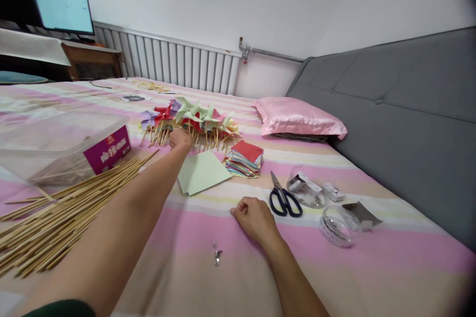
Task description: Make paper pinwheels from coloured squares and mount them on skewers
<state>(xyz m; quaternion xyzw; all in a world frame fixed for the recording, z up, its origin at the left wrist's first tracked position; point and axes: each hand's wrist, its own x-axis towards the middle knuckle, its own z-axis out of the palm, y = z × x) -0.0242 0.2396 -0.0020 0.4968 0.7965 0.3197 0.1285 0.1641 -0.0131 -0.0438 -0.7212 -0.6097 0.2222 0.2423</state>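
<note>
My left hand (181, 138) reaches out to the row of paper pinwheels (189, 111) on sticks, its fingers curled among the stick ends below a pale green one. The back of the hand hides what it holds, if anything. My right hand (255, 215) rests on the striped bedsheet with its fingers curled in, and nothing shows in it. Scissors (284, 198) with dark handles lie just right of it. Beyond it are pale green paper sheets (204, 172) and a stack of coloured paper squares (244, 158). Small shiny metal pieces (217, 257) lie nearer to me.
Many wooden sticks (70, 213) spread under my left forearm, beside a clear plastic box (107, 151) with a purple label. Clear round containers (339, 226) and small boxes (333, 191) stand at the right. A pink pillow (297, 116) lies by the grey headboard (401, 89).
</note>
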